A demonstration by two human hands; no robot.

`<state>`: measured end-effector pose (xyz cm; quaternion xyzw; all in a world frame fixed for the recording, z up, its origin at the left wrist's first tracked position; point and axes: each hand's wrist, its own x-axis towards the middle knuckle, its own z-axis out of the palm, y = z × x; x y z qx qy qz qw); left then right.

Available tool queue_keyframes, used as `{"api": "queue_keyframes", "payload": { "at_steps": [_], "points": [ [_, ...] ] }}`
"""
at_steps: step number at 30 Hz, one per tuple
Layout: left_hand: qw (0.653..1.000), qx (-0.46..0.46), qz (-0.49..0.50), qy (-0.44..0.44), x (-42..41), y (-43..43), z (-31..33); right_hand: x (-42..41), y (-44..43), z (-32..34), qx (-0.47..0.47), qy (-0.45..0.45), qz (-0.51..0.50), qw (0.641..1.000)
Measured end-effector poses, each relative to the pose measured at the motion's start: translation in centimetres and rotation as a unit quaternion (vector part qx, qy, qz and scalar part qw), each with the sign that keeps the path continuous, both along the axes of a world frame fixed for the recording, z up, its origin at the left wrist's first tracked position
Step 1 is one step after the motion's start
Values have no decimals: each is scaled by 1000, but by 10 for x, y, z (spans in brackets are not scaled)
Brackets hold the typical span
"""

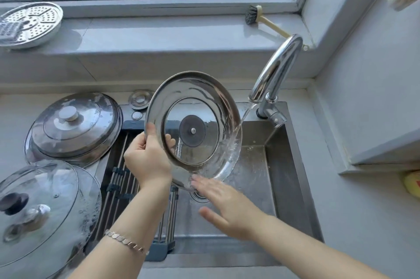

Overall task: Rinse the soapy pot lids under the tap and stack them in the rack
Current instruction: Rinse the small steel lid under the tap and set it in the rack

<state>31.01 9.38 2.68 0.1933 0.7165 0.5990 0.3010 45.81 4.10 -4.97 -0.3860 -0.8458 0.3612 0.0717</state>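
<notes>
The lid [193,88] is held over the sink [284,165], tilted on edge with its underside turned toward the camera. Its left rim is pinched by the left hand [147,160], thumb on the near face and fingers [169,139] curled behind the glass. The right hand [227,206] is flat and holds nothing; its straight fingertips are laid against the lower rim, though blur hides how firmly. Water from the tap [276,69] is taken on the right rim, the side away from the grip. The rack [118,178] lies down and to the left, directly beneath the left hand, so that hand is judged the nearer for stacking. More soapy lids [72,128] are seen on the bench [13,119] beyond the rack
</notes>
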Motion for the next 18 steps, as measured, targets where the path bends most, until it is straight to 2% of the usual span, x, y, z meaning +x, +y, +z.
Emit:
{"api": "queue_keyframes", "payload": {
  "at_steps": [4, 8, 10, 12, 15, 18],
  "points": [
    [1000, 14, -7, 5, 1, 0, 0, 17, 19, -14, 29, -69, -112, 991],
    [999, 29, -12, 30, 4, 2, -2, -13, -5, 5, -11, 33, -26, 999],
    [999, 34, -16, 31, 3, 2, -2, -6, -3, 2, -44, 46, -17, 998],
    [999, 38, -22, 25, 1, 0, -2, 13, 10, -15, -15, 13, -74, 997],
    [998, 17, -51, 28, 4, -5, -1, 32, 31, -26, 46, -110, -159, 980],
    [997, -5, -73, 14, 17, -13, 4, 20, 45, -21, 29, -143, -237, 960]
  ]
}}
